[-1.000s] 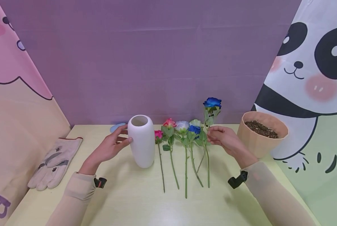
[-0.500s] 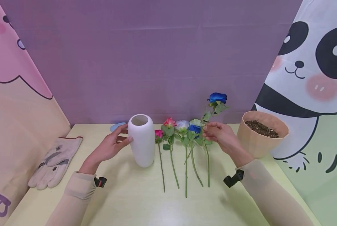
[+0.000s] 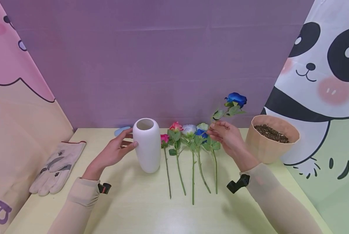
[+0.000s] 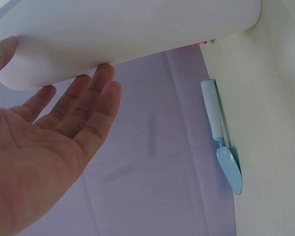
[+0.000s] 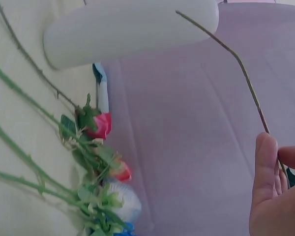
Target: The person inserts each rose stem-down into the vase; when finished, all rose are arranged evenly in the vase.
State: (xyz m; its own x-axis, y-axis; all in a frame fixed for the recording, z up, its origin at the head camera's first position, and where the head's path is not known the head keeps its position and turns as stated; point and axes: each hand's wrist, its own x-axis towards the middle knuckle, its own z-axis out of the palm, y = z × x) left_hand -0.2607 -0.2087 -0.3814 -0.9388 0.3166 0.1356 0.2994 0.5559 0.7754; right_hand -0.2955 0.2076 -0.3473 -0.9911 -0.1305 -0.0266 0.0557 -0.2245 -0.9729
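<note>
My left hand point(image 3: 116, 150) touches the left side of a white vase point(image 3: 147, 148) standing upright on the table. In the left wrist view its thumb and relaxed fingertips meet the vase wall, with the palm apart from it. My right hand point(image 3: 228, 138) pinches the stem of a blue rose point(image 3: 236, 99) between thumb and fingers; the bloom leans up to the right. The right wrist view shows the bare stem point(image 5: 246, 73) reaching toward the vase's mouth end. Several other stemmed flowers lie between the hands, among them a pink rose point(image 3: 164, 139) and a white flower point(image 3: 189, 130).
An orange pot point(image 3: 257, 146) of soil stands at the right. Grey work gloves point(image 3: 57, 169) lie at the left table edge. A small blue trowel point(image 4: 229, 169) lies behind the vase. A purple backdrop point(image 3: 162, 65) rises along the back edge.
My right hand has lifted the blue rose slightly and moved a little left, tipping the bloom to the right and swinging the stem's lower end leftward. The left hand and vase stay in place.
</note>
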